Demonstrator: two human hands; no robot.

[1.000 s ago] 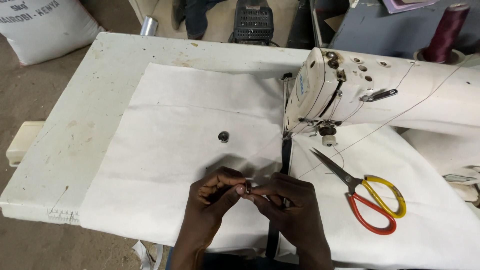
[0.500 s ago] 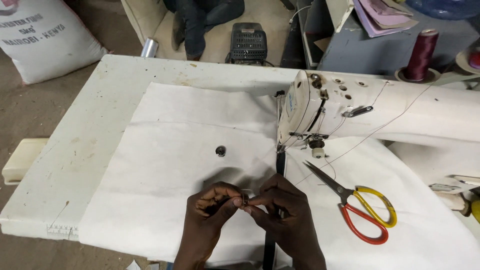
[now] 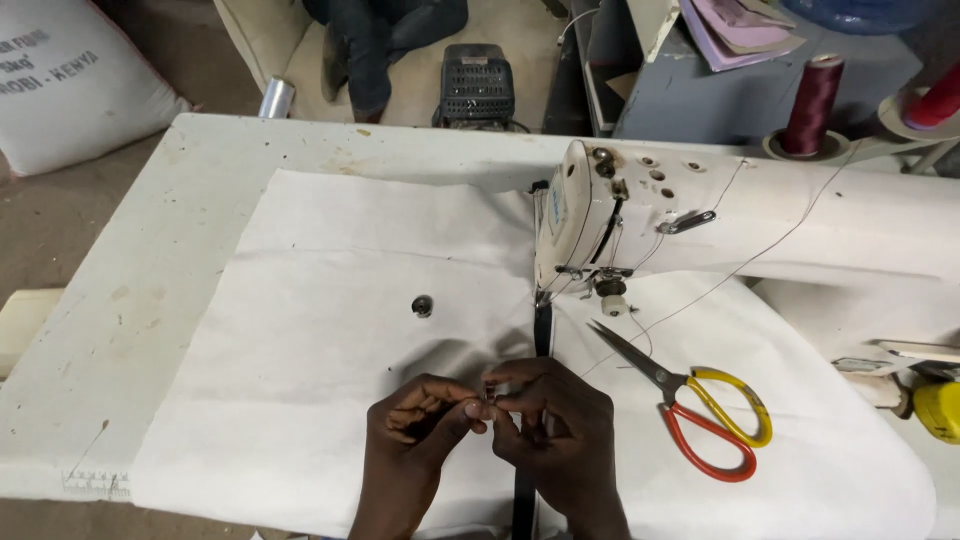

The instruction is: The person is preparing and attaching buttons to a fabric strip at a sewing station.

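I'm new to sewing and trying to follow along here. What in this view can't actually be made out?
- The small piece pinched between the left hand and right hand: too tiny, covered by fingertips.
- The dark strap: its lower end leaves the bottom edge, its middle lies under the right hand.
- The needle of the sewing machine: too thin, lost among threads.
- The yellow object: cut by the right edge.

A bulging white woven sack (image 3: 70, 85) with dark printed lettering lies on the floor, beyond the far left corner of the white sewing table (image 3: 150, 260). Its print is cut off by the frame's edge. No other package, label, sign or screen can be made out.
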